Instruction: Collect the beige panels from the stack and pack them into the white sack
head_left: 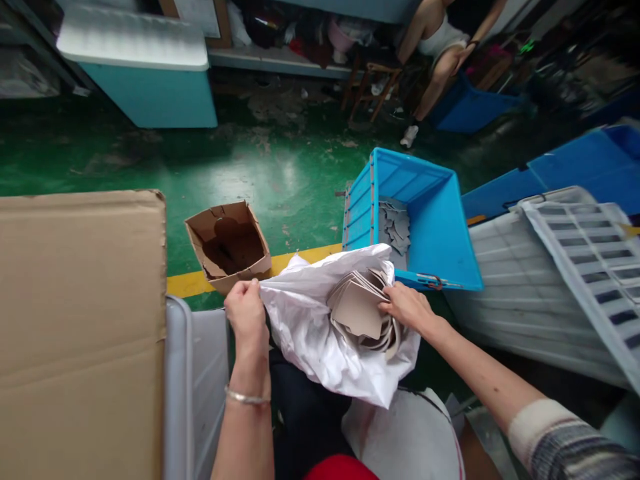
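At lower centre of the frame, the left hand pinches the white bag by its rim and the right hand clamps the card stack inside it, with only a few pieces in the blue crate.

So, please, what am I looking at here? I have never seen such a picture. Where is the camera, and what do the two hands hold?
There is no machine here: a person works with bare hands. The one picture comes from a camera worn on the head, looking forward and down. The left hand pinches the edge of a white bag, holding it open. The right hand grips a stack of card pieces inside it. On the green floor stand a small cardboard box and a blue crate with grey pieces in it. Far back, another person sits.
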{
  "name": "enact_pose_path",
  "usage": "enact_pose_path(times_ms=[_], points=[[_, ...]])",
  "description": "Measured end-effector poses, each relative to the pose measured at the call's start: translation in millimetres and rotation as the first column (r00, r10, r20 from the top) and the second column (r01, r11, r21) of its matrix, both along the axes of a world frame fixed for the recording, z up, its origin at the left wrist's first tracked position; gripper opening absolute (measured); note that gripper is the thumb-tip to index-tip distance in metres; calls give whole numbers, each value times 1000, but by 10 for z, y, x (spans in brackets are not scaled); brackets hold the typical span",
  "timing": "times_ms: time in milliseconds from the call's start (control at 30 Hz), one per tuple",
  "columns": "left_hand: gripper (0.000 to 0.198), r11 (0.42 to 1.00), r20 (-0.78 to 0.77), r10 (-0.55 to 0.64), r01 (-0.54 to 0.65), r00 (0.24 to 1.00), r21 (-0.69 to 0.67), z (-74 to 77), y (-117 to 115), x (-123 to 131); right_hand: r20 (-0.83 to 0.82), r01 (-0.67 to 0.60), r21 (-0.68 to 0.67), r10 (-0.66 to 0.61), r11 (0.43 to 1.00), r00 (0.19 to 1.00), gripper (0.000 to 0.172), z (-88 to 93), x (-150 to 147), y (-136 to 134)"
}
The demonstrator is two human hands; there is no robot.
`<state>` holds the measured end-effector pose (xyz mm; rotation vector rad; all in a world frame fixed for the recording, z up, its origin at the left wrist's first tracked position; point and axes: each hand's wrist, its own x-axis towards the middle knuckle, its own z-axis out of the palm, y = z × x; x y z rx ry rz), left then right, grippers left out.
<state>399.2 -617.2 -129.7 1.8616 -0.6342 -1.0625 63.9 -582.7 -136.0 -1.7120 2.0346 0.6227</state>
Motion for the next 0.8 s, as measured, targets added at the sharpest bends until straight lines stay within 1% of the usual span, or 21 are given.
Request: enact_pose_path(times_ms=[67, 100, 167, 233, 267, 333, 400, 433, 500, 567, 600, 633, 667, 700, 733, 800], points=[[26, 998, 88, -59, 58, 994, 15, -115, -78, -57, 61, 25, -5, -24, 1000, 998, 32, -51, 12, -28], [27, 995, 122, -98, 96, 988, 27, -155, -70, -89, 100, 44, -11, -43, 999, 994, 34, -62, -6, -28], [32, 983, 173, -184, 176, 968, 61, -197, 23, -145, 183, 108, -35, -100, 993, 978, 35, -40, -101, 11], [40, 957, 186, -282, 262, 941, 121, -195, 169, -183, 257, 214, -70, -190, 974, 948, 35, 47, -252, 108], [46, 938, 173, -334, 310, 926, 155, -182, 244, -198, 287, 282, -88, -247, 955, 926, 37, 114, -331, 176], [59, 887, 125, -442, 412, 888, 210, -141, 377, -238, 348, 427, -114, -366, 897, 863, 50, 297, -454, 326], [65, 830, 84, -538, 510, 839, 225, -89, 478, -301, 434, 559, -97, -470, 824, 769, 63, 546, -493, 461], [66, 807, 74, -574, 548, 815, 222, -64, 516, -338, 485, 609, -69, -507, 790, 713, 67, 692, -478, 511], [60, 781, 73, -611, 586, 788, 216, -29, 558, -397, 586, 674, 7, -549, 739, 596, 72, 997, -400, 559], [44, 788, 82, -603, 576, 794, 216, -28, 537, -390, 677, 712, 84, -564, 697, 473, 77, 1252, -303, 545], [35, 802, 90, -585, 557, 806, 218, -44, 498, -350, 707, 717, 97, -554, 690, 438, 78, 1332, -264, 524], [30, 819, 102, -560, 531, 822, 218, -69, 443, -285, 726, 716, 90, -538, 692, 428, 78, 1371, -236, 498], [29, 838, 118, -532, 501, 839, 217, -104, 375, -199, 732, 712, 65, -518, 700, 443, 78, 1368, -220, 472], [28, 856, 136, -502, 468, 854, 220, -145, 303, -100, 722, 701, 26, -498, 712, 479, 77, 1324, -215, 449], [27, 872, 157, -471, 432, 868, 231, -188, 236, 4, 702, 684, -18, -478, 729, 528, 76, 1248, -216, 432], [25, 894, 205, -413, 352, 887, 277, -266, 146, 185, 669, 652, -77, -446, 754, 594, 73, 1039, -216, 416]])
